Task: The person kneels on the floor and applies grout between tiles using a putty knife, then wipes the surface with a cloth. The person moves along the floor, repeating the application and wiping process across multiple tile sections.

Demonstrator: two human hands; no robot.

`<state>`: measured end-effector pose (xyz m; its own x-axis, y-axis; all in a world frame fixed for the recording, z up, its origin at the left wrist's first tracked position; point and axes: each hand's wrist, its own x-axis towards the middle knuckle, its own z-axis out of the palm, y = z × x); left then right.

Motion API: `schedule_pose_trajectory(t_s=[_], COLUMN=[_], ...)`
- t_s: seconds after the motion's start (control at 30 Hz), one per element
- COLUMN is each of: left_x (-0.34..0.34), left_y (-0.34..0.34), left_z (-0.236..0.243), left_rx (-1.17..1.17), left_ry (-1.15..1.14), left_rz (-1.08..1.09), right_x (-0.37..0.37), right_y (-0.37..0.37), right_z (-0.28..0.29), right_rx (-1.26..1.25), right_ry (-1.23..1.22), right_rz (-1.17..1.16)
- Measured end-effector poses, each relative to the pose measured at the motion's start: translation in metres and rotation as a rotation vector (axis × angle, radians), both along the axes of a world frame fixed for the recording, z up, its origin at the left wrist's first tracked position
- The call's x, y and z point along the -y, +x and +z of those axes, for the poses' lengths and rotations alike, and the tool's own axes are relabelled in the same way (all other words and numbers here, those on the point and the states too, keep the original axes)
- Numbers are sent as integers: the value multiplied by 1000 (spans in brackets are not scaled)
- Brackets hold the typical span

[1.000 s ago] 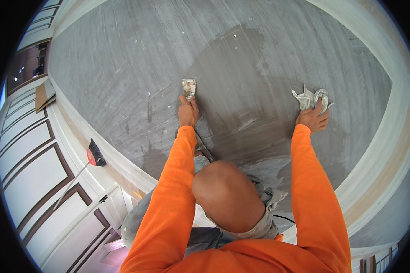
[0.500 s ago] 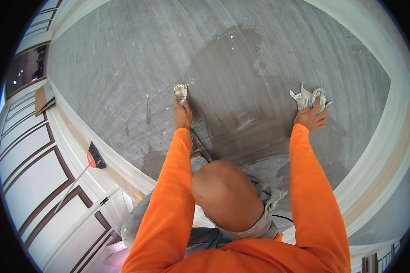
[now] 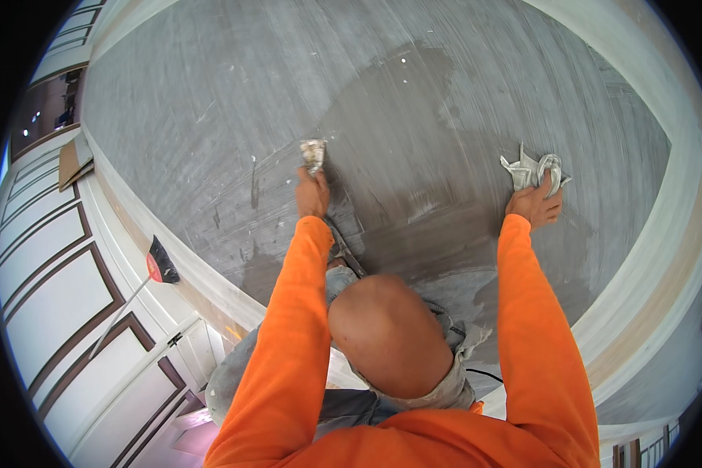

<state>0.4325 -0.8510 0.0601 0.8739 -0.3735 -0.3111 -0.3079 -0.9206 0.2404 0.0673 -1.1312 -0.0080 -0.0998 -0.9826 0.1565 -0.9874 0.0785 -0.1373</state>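
Note:
My left hand [image 3: 313,195] is closed round the handle of a putty knife [image 3: 313,156], whose broad blade is crusted with pale residue and lies against the grey floor [image 3: 234,101]. Farther right, my right hand [image 3: 535,207] grips a crumpled, dirty white rag [image 3: 534,170] low over the floor. Its fingers are bent, and folds of cloth stick out past them. Between my hands spreads a darker, damp-looking patch [image 3: 390,156] with whitish smears and specks. Both forearms wear orange sleeves.
My bare knee [image 3: 390,331] is bent close in front of me. A broom [image 3: 161,261] with black bristles leans along the white panelled wall [image 3: 62,304] at left. Brown cardboard [image 3: 74,164] stands farther up that wall. A black cable [image 3: 483,375] lies right of my knee.
My left hand and the putty knife have shifted very slightly, the blade a little blurred. My right hand keeps hold of the rag in nearly the same place.

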Motion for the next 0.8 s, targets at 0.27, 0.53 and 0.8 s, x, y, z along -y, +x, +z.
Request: schedule_pose_trajectory(t_s=[0.27, 0.53, 0.8], left_x=[-6, 3, -6], left_y=[5, 6, 8], left_z=[3, 12, 13], left_rx=[-22, -25, -23], left_ry=[-8, -6, -6], left_rz=[23, -46, -6], right_x=[1, 1, 2], right_y=[-2, 0, 2], right_z=[-2, 2, 2], right_rx=[-40, -25, -3], right_ry=[6, -10, -2], right_rz=[-5, 6, 9])
